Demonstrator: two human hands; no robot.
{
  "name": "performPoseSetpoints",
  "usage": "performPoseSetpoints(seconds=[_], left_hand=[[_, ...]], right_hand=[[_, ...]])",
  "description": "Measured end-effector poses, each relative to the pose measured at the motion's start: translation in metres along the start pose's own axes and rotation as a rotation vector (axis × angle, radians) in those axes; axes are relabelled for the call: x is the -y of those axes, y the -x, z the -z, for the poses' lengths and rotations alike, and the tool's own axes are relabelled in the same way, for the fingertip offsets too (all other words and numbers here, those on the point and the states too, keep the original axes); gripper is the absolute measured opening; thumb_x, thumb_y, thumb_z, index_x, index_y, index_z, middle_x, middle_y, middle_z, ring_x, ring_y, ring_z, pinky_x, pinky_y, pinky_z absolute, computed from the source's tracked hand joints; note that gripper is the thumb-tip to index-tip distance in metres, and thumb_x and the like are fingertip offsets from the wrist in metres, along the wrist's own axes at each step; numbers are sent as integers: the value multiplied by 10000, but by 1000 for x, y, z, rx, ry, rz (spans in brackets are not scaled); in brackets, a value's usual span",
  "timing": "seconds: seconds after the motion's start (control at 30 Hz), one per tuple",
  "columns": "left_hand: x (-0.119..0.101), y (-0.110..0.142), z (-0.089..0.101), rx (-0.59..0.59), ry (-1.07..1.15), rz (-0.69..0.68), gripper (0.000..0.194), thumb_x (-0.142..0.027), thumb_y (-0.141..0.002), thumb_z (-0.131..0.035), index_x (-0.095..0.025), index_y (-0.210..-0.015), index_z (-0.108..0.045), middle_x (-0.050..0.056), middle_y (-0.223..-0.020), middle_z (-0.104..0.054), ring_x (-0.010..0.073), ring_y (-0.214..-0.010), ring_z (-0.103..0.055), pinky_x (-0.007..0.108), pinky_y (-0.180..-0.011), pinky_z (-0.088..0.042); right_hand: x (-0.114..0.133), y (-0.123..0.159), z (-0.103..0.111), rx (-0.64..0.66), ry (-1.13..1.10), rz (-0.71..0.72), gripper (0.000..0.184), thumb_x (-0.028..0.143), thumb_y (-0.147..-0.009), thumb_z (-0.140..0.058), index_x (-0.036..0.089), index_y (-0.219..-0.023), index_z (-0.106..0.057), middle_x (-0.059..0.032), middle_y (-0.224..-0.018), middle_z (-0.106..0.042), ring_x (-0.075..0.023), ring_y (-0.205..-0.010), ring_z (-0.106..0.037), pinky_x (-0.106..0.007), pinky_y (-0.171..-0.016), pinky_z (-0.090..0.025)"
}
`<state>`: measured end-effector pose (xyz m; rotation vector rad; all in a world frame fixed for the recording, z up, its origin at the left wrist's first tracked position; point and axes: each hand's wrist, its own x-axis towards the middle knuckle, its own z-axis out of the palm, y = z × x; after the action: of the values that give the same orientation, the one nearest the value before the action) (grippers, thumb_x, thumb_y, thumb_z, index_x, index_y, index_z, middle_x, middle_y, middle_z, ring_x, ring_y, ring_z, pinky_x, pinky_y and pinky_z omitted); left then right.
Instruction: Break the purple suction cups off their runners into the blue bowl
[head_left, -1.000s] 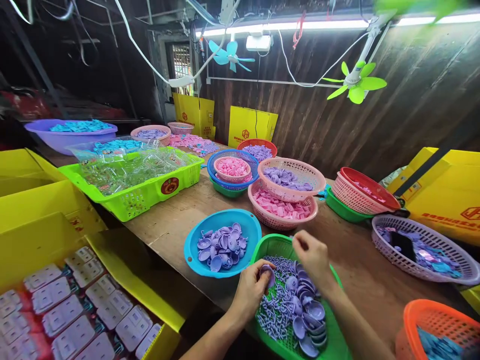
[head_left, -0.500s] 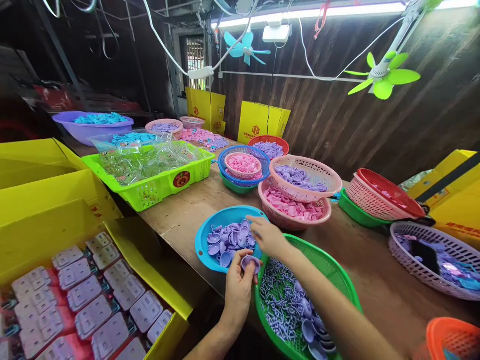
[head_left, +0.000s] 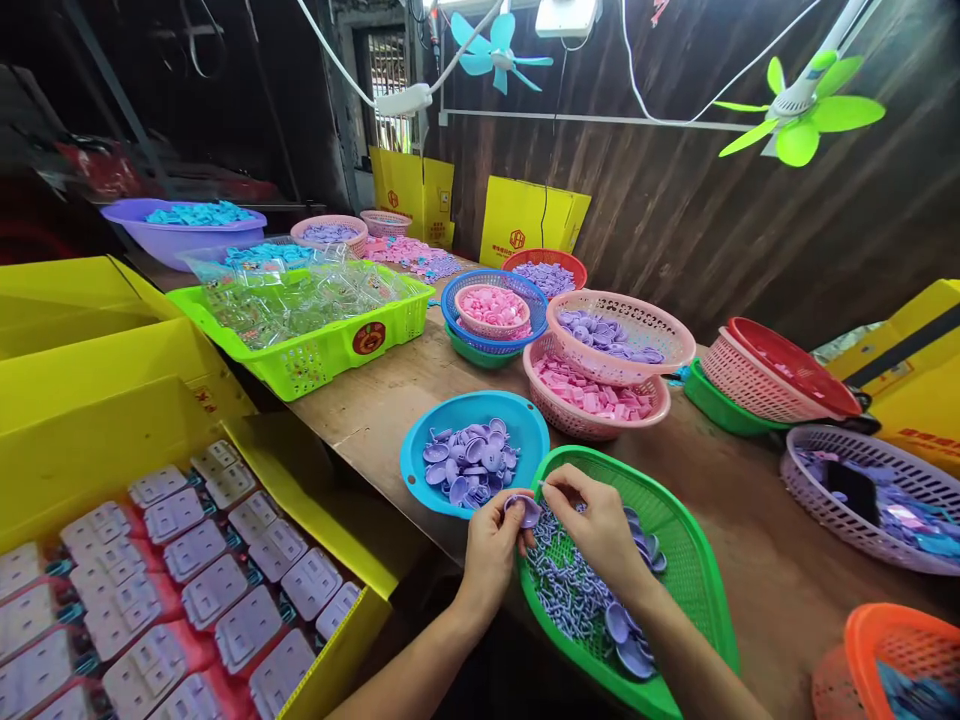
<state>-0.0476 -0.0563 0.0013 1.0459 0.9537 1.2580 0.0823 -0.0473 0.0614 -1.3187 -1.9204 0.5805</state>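
Observation:
My left hand [head_left: 491, 555] is closed around a small purple toy bowl [head_left: 528, 511], thumb over its rim. Close beside it, my right hand [head_left: 596, 530] is pinched over the green basket [head_left: 697, 555], with the tip of a small purple piece [head_left: 543, 485] poking from the fingertips. The green basket holds a heap of thin, short purple pieces [head_left: 566, 590] and some purple bowls [head_left: 630, 640], partly hidden by my right forearm. Just left stands a blue basin [head_left: 420, 475] with a pile of purple bowl-shaped parts [head_left: 471, 460], some with thin handle-like bits.
Behind are stacked pink baskets [head_left: 660, 410] of purple and pink parts, and a blue basket [head_left: 450, 310]. A lime crate [head_left: 330, 355] of clear packages stands left. A yellow carton [head_left: 360, 640] of packed goods lies below the table's edge. An orange basket [head_left: 862, 640] is at right.
My right hand went from the green basket to the blue basin, then came back beside my left hand, now pinching a small piece. My left hand keeps holding a purple bowl.

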Motion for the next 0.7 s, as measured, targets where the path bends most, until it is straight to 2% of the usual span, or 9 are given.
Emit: performPoseSetpoints(seconds=[0.2, 0.3, 0.53, 0.7], left_hand=[[-4, 10, -16, 56, -63, -50, 322, -360, -833, -428, -102, -943, -587, 0, -565, -545, 83, -450, -454, 190, -427, -371], [-8, 16, -19, 64, -122, -89, 317, -342, -836, -426, -109, -970, -594, 14, -633, -571, 83, -471, -463, 194, -437, -389], [-13, 23, -22, 73, -164, -107, 324, -326, -843, -413, -119, -1015, -594, 6, -616, -558, 84, -465, -457, 194, -433, -383], [-15, 29, -23, 72, -228, -115, 314, -311, -847, -397, -135, -1021, -591, -1, -612, -564, 87, -465, -456, 194, -441, -376]], right_hand=[[21, 35, -2, -22, -147, -114, 189, 261, -858, -432, 176, -732, -544, 27, -604, -563, -88, -543, -508, -178, -529, -372], [21, 40, -3, -35, -158, -135, 193, 265, -861, -428, 177, -736, -547, 25, -588, -570, -90, -515, -513, -182, -503, -370], [25, 45, -2, -40, -156, -133, 217, 292, -876, -408, 185, -726, -522, 32, -567, -559, -90, -495, -521, -186, -502, -373], [26, 49, -3, -41, -72, -129, 219, 286, -880, -393, 188, -721, -507, 35, -554, -543, -91, -489, -502, -192, -503, -349]])
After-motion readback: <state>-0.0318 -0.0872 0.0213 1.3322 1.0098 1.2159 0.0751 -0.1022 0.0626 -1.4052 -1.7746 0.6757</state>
